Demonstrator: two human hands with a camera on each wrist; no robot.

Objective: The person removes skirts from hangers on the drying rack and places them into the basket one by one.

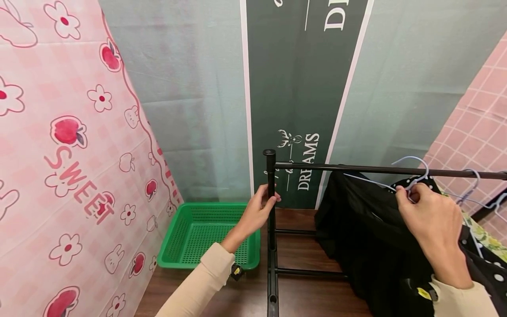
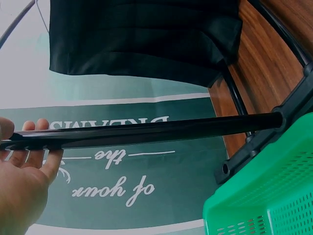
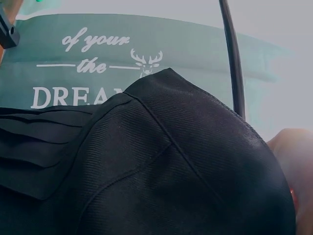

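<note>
My left hand [image 1: 259, 207] grips the black upright post [image 1: 271, 220] of a clothes rack near its top. In the left wrist view its fingers [image 2: 34, 156] wrap the post from behind. My right hand [image 1: 431, 220] pinches a pale blue clothes hanger [image 1: 421, 176] just below its hook, close to the rack's top rail [image 1: 336, 167]. Whether the hook bears on the rail I cannot tell. A black garment [image 1: 368, 233] hangs below this hanger; in the right wrist view the cloth [image 3: 186, 161] shows seams and pleats, and hides most of the right hand.
A green plastic basket [image 1: 210, 266] stands on the brown wood-look floor [image 1: 297, 299], left of the post. Farther right, more hangers [image 1: 473, 182] hold dotted and flowered clothes [image 1: 489, 235]. Two lower bars [image 1: 309, 273] cross the rack. Printed cloths [image 1: 190, 97] cover the walls.
</note>
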